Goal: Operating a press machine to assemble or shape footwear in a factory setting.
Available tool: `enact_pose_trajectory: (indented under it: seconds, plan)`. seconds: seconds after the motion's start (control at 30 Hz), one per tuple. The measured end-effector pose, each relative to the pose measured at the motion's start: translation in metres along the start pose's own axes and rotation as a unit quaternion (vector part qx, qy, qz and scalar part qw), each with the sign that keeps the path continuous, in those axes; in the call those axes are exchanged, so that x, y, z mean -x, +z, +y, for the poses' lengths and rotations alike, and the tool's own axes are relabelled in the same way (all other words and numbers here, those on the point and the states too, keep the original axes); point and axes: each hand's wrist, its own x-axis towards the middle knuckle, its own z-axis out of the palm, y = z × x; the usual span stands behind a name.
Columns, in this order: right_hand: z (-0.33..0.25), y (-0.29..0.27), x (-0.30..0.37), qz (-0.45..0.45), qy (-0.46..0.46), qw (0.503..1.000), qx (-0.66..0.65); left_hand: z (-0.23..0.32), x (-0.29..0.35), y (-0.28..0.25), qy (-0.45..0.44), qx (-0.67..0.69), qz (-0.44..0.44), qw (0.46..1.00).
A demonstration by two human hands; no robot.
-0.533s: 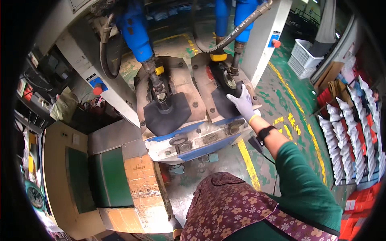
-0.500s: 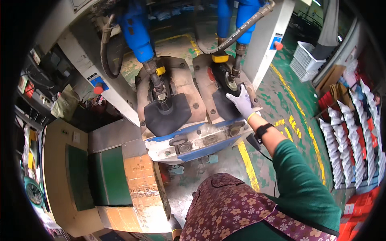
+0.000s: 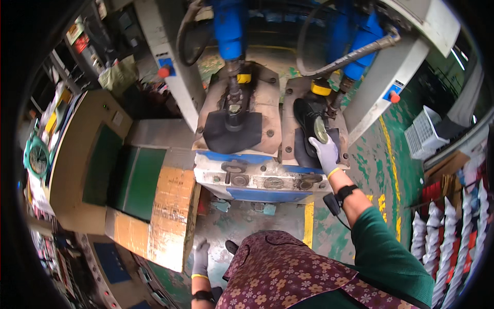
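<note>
In a grey-white glove, my right hand (image 3: 326, 154) is closed on the near end of a black shoe (image 3: 310, 117) at the machine's right station. The shoe lies tilted, its pale inside showing through the opening. A black pad (image 3: 299, 153) lies under and beside it. At the left station, another dark shoe (image 3: 235, 116) sits under a metal rod, with a wide black pad (image 3: 251, 137) around it. My left hand (image 3: 201, 259), also gloved, hangs low beside the cardboard-covered table, its fingers loosely stretched and nothing visible in them.
Blue cylinders (image 3: 228, 33) and a thick hose (image 3: 355, 55) hang over the stations. Red buttons (image 3: 163, 72) sit on the machine's posts. A cardboard-topped table (image 3: 172, 206) stands at left. White crates (image 3: 425, 135) and silvery wrapped bundles (image 3: 448, 232) are at right.
The view has swung, so the machine appears further right. My right hand has taken hold of the right shoe, which is now tilted away from its rod. My left hand shows more fully.
</note>
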Motion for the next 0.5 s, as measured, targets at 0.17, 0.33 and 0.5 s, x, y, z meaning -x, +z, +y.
enact_pose_trajectory:
  seconds: [0.17, 0.33, 0.5]
  plan:
    - [0.017, 0.001, 0.063, -0.175, -0.008, 0.967, -0.188, 0.129, 0.05, 0.013, 0.192, 0.021, -0.05, 0.98]
    - [0.085, -0.083, 0.148, -0.244, -0.05, 0.912, -0.327, 0.195, 0.06, 0.044, 0.183, 0.092, -0.163, 0.965]
    - [0.084, -0.03, 0.175, -0.465, -0.042, 0.836, -0.289, 0.14, 0.101, 0.048, 0.197, 0.117, -0.206, 0.951]
